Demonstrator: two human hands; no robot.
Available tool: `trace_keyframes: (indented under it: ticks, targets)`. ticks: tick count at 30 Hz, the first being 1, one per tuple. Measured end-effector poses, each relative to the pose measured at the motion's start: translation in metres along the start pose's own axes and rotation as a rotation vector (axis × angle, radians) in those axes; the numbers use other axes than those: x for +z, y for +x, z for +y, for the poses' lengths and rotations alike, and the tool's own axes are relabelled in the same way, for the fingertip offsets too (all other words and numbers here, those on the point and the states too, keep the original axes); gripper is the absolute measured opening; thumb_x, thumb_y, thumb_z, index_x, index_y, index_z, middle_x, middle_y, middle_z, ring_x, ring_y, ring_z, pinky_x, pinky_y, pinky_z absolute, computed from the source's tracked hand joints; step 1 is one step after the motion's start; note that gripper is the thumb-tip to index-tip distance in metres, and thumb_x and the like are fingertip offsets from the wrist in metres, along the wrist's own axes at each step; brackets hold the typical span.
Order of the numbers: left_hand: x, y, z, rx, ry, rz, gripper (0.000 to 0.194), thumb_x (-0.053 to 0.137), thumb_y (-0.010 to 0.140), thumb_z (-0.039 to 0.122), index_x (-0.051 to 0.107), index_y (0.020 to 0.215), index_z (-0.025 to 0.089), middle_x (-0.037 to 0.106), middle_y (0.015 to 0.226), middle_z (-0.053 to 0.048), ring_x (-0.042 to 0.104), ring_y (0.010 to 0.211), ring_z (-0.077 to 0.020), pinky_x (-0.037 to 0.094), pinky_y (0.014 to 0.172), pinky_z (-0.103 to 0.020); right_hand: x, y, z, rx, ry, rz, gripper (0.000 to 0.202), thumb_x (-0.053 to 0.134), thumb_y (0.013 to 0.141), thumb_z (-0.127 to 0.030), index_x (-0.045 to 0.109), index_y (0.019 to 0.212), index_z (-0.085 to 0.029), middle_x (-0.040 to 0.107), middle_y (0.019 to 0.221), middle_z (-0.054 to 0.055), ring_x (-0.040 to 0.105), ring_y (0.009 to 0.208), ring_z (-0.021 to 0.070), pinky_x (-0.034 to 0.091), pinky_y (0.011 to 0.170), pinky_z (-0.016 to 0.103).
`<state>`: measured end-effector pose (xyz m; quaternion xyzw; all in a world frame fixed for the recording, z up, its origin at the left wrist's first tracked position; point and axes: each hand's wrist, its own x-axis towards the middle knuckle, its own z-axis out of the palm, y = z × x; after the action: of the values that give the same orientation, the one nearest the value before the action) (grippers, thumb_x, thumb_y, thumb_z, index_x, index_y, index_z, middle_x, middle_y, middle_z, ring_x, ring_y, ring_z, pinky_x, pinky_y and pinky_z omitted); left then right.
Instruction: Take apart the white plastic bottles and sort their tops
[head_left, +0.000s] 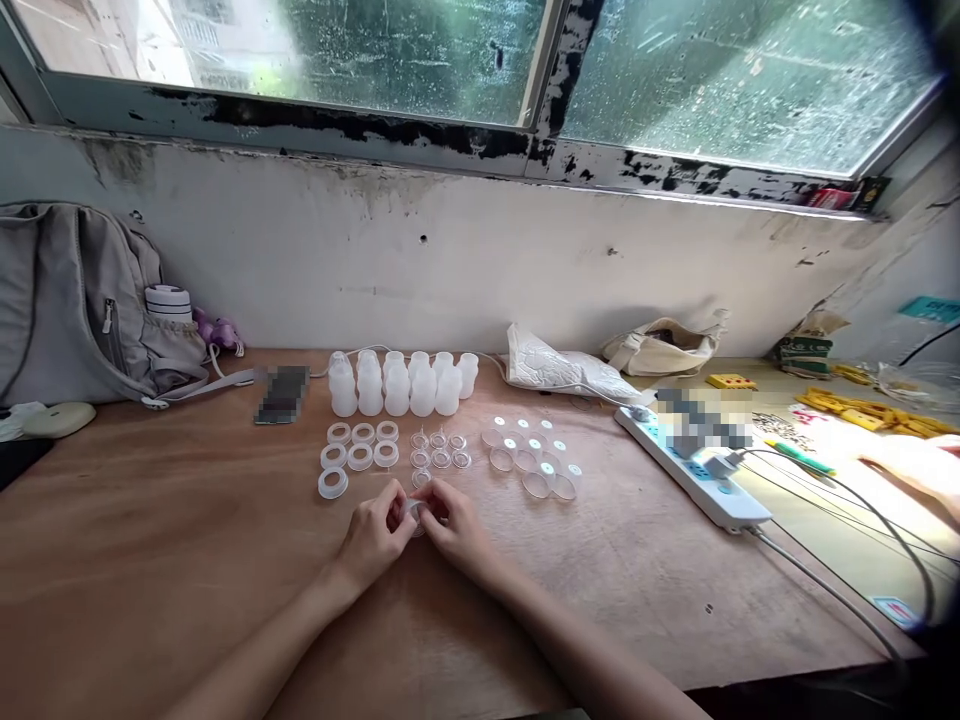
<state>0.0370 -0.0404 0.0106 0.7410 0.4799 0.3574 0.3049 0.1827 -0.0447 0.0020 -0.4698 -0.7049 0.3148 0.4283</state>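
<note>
My left hand (373, 532) and my right hand (454, 527) meet at the middle of the table, fingers closed on one small whitish ring (414, 510). The fingertips cover much of it, and a clear rim shows just beneath. White screw rings (360, 457) lie in rows beyond my left hand. Straight ahead of the hands are several clear nipple-like pieces (441, 458). Clear round caps (535, 486) rest to the right, some with a pale round spot. Behind all these, small frosted bottles (396, 385) stand upright in rows.
A phone (282, 395) lies at the back left near a grey backpack (67, 300). A white power strip (697, 470) with plugs and cables runs along the right. Against the wall are a white plastic package (559, 365) and a beige pouch (664, 347). Another person's arm (915, 475) shows far right.
</note>
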Motion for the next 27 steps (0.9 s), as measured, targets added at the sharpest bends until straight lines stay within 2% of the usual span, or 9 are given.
trace_keyframes:
  ticks: [4,8,10,15,22,27]
  targets:
    - [-0.002,0.001,0.001,-0.039,-0.138,0.017,0.006,0.045,0.076,0.025,0.045,0.075,0.02,0.055,0.065,0.002,0.055,0.056,-0.0118,0.041,0.052,-0.021,0.001,-0.001,0.005,0.059,0.099,-0.03,0.016,0.049,0.077,-0.021,0.052,0.092,-0.018,0.057,0.072,0.001,0.051,0.059,0.0108,0.043,0.054,0.022]
    - [-0.001,0.002,0.001,-0.037,-0.222,-0.023,0.014,0.049,0.074,0.025,0.047,0.087,0.02,0.061,0.074,-0.001,0.06,0.063,-0.0136,0.045,0.054,-0.021,0.002,-0.001,0.008,0.127,0.199,-0.042,0.016,0.051,0.078,-0.026,0.05,0.092,-0.019,0.058,0.069,0.0,0.053,0.057,0.0109,0.046,0.053,0.023]
    - [0.0,0.003,0.0,-0.037,-0.202,-0.037,0.019,0.051,0.072,0.025,0.047,0.09,0.02,0.062,0.073,0.0,0.059,0.06,-0.013,0.045,0.052,-0.021,0.0,0.0,0.007,0.122,0.205,-0.041,0.016,0.051,0.077,-0.026,0.051,0.092,-0.019,0.058,0.072,0.001,0.054,0.06,0.0114,0.046,0.055,0.023]
    - [0.001,0.003,-0.001,-0.045,-0.168,-0.038,0.016,0.051,0.071,0.022,0.046,0.086,0.021,0.06,0.07,0.001,0.057,0.057,-0.0119,0.042,0.052,-0.02,-0.003,0.001,0.003,0.072,0.197,-0.081,0.015,0.051,0.077,-0.022,0.054,0.091,-0.018,0.059,0.078,0.001,0.055,0.066,0.0119,0.046,0.059,0.023]
    - [-0.002,0.005,0.001,-0.062,-0.102,-0.062,0.01,0.05,0.07,0.022,0.046,0.079,0.021,0.054,0.057,0.006,0.049,0.049,-0.01,0.036,0.048,-0.019,-0.002,0.001,-0.001,0.062,0.095,-0.035,0.015,0.049,0.074,-0.016,0.059,0.084,-0.018,0.059,0.068,-0.001,0.05,0.058,0.0103,0.041,0.054,0.02]
    - [0.0,0.006,-0.001,-0.083,-0.116,-0.072,0.011,0.05,0.071,0.024,0.044,0.08,0.022,0.056,0.057,0.005,0.051,0.047,-0.0109,0.034,0.047,-0.019,-0.001,0.002,-0.002,0.069,0.027,0.018,0.02,0.048,0.069,-0.012,0.062,0.082,-0.018,0.057,0.061,-0.001,0.046,0.053,0.0098,0.039,0.051,0.02]
